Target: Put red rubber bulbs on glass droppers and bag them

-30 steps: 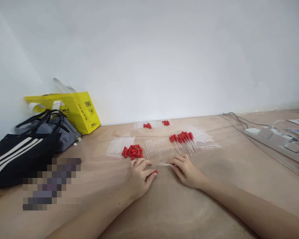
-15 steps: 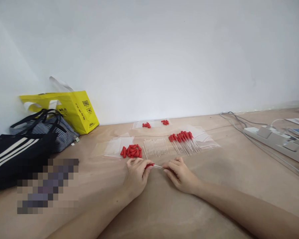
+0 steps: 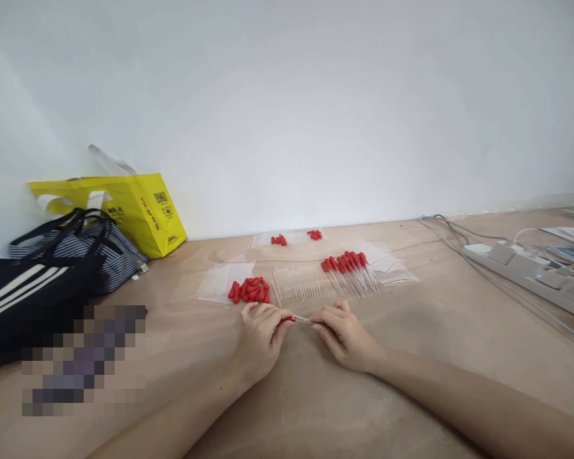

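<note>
A dropper is held level between my two hands. My left hand (image 3: 262, 335) is pinched round its red rubber bulb (image 3: 287, 319), most of which the fingers hide. Its thin clear tube (image 3: 301, 319) runs across to my right hand (image 3: 343, 333), where the fingertips are closed on the other end. Just beyond my left hand lies a pile of loose red bulbs (image 3: 251, 290). A row of bare thin tubes (image 3: 296, 282) sits beyond the gap between the hands. Farther right, several droppers with red bulbs on their tubes (image 3: 354, 271) lie side by side.
Clear plastic bags (image 3: 215, 284) lie under and around the piles, with another bagged set (image 3: 296, 238) near the wall. At left are a yellow bag (image 3: 157, 217), a black bag (image 3: 43, 306) and a blurred-out object. A power strip (image 3: 530, 271) with cables stands at right.
The view has shifted slightly, so the background sits a little farther left. Both hands keep their grip on the dropper, and less of its red bulb shows past my left fingers.
</note>
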Tool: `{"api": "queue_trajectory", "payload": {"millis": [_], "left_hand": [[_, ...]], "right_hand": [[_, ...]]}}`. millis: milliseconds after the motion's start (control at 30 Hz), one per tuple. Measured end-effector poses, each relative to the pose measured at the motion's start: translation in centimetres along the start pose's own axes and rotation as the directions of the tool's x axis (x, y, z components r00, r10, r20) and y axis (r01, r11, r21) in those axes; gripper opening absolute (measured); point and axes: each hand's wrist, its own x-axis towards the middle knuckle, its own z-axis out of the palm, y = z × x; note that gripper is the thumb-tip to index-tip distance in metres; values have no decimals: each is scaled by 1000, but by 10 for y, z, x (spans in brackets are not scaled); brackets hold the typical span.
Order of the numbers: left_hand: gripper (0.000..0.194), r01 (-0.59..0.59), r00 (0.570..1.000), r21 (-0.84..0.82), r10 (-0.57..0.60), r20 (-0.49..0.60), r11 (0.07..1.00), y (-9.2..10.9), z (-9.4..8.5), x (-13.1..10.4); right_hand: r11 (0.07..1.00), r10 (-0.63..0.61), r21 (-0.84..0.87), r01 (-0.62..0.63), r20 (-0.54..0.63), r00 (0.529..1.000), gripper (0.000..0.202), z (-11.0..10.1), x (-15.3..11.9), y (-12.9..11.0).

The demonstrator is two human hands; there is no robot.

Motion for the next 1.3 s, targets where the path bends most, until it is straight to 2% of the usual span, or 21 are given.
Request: {"api": "queue_trajectory", "payload": {"millis": [100,400,633,1067,1300], "left_hand": [[19,14,1000,4,-14,-9,1000,0,0,0],[20,11,1000,-18,-11,11,1000,-2,0,0],[17,-55,998,-19,56,28,998,1,-1,-1],[18,-143,989,-17,142,-41,990,1,2,-3],[18,-157,987,-14,156,-51,988,2,3,-3]], "right_hand": [[1000,15,-21,-15,-17,1000,17,0,0,1],[998,-17,-61,20,48,999,18,-1,0,2],[979,-69,-185,81,70,995,22,-5,1,3],[977,-124,-172,124,12,992,21,11,5,5],[982,-122,-146,122,12,992,21,11,6,7]]}}
